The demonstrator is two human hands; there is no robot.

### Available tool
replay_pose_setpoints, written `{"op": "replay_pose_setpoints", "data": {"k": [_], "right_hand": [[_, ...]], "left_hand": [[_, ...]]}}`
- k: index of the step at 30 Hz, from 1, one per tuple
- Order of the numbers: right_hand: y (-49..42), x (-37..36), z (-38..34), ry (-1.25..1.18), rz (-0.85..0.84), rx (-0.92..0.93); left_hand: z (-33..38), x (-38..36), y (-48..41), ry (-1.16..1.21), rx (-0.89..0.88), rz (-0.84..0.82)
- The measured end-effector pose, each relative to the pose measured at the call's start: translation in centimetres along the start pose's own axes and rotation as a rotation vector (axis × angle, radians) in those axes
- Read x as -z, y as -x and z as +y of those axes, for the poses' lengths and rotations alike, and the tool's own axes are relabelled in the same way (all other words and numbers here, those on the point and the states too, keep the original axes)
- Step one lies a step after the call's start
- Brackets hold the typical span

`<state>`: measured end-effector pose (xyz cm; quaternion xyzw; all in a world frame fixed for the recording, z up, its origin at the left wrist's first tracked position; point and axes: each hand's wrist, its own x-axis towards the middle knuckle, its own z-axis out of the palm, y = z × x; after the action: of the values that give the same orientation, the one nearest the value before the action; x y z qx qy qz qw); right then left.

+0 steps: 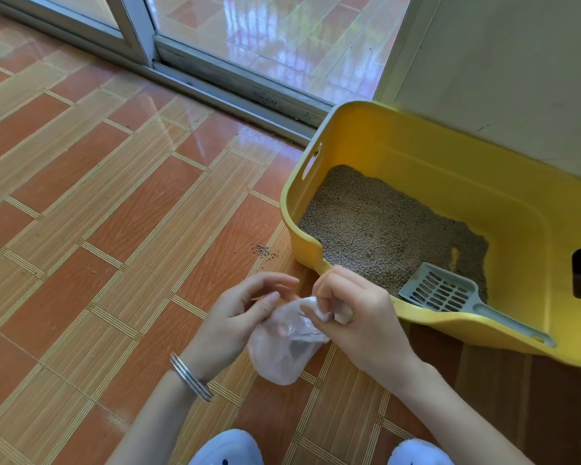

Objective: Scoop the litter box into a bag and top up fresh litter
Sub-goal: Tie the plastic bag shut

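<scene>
Person is crouching on the tiled floor (114, 229), both hands working a thin clear bag (282, 350) just in front of the yellow box (450, 169). Right hand (353, 313) is pinching the bag's crumpled top edge between curled fingers; left hand (245, 317), bangle (190, 377) at the wrist, is cradling the bag's side with the thumb lying on the film near the mouth. Bag is looking limp and unopened, nothing visible inside. Box is sitting against the wall (500, 78) beside a sliding door (215, 62), litter (383, 226) covering most of its bottom, a bare yellow patch showing near the scoop. Grey slotted scoop (440, 292) is lying in the box, handle resting over the front rim, untouched by either hand. A few stray grains (265, 250) are lying on the floor near the box corner. Judging the step: opening the bag, scooping not yet begun. Next move is likely calling for rubbing the layers apart, holding the mouth wide with one hand, freeing the other for the scoop.
</scene>
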<state>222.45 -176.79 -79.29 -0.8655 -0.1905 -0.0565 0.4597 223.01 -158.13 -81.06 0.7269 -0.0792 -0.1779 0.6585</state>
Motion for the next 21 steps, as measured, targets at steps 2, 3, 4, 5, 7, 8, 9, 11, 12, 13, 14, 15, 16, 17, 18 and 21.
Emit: {"op": "replay_pose_setpoints", "data": {"k": [2,3,4,5,7,8,9,11,12,13,14,15,16,17,18,21], "right_hand": [[0.1,-0.6,0.2,0.042,0.038,0.049],[0.1,-0.8,0.3,0.063,0.053,0.07],[0.1,-1.0,0.4,0.086,0.064,0.092],[0.0,-1.2,0.4,0.108,0.071,0.116],[-0.1,-1.4,0.6,0.134,0.076,0.168],[-0.2,-1.5,0.6,0.132,0.077,0.188],[-0.2,-1.5,0.5,0.124,0.08,0.201],[-0.2,-1.4,0.6,0.106,0.101,0.213],[-0.1,-1.3,0.6,0.101,0.114,0.217],[-0.1,-1.2,0.6,0.099,0.126,0.224],[0.0,-1.1,0.7,0.099,0.134,0.228],[0.0,-1.1,0.7,0.102,0.139,0.223],[0.0,-1.0,0.8,0.104,0.142,0.205],[0.1,-0.9,0.8,0.105,0.143,0.175],[0.1,-0.7,0.8,0.102,0.141,0.138],[0.4,0.1,0.7,0.047,0.116,0.028]], "left_hand": [[0.0,0.1,-0.2,-0.022,0.028,-0.069],[0.0,0.1,-0.2,-0.013,0.033,-0.086],[0.1,0.1,-0.3,-0.003,0.041,-0.096],[0.2,0.1,-0.4,0.004,0.056,-0.101],[0.3,0.0,-0.4,0.018,0.092,-0.112],[0.3,-0.1,-0.4,0.034,0.103,-0.118],[0.3,-0.1,-0.4,0.056,0.107,-0.113],[0.4,0.0,-0.3,0.124,0.116,-0.069],[0.4,0.1,-0.2,0.183,0.131,-0.039],[0.4,0.2,-0.2,0.258,0.149,-0.017],[0.4,0.2,-0.1,0.323,0.16,-0.005],[0.5,0.2,-0.1,0.369,0.162,0.005],[0.5,0.1,-0.1,0.404,0.161,0.014],[0.6,0.1,0.0,0.446,0.161,0.029],[0.7,0.0,0.0,0.498,0.164,0.049],[1.1,-0.1,0.3,0.673,0.169,0.099]]}}
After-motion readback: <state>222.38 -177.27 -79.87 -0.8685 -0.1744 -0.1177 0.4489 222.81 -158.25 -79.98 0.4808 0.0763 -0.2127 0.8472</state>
